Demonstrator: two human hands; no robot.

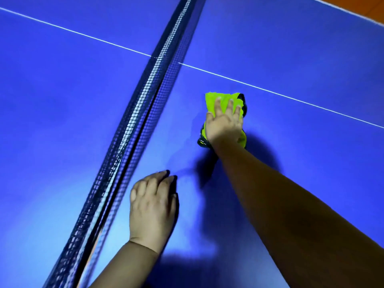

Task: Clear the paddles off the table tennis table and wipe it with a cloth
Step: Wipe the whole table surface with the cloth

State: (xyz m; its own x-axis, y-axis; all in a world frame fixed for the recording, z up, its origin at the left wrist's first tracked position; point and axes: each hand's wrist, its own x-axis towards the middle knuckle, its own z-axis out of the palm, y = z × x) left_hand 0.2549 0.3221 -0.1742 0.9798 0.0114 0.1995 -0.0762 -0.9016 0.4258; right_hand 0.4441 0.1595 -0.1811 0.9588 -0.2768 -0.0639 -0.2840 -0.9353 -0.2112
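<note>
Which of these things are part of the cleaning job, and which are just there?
In the job: green cloth, pressed under the right hand; blue table; left hand, resting on the table.
Just there: net; white line; orange floor beyond the table. No paddles in view.

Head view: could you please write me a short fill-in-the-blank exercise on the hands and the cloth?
The right hand presses the green cloth onto the ____ table.
The left hand holds ____.
In the picture, the cloth lies ____ of the net.
Missing words: blue; nothing; right.
</note>
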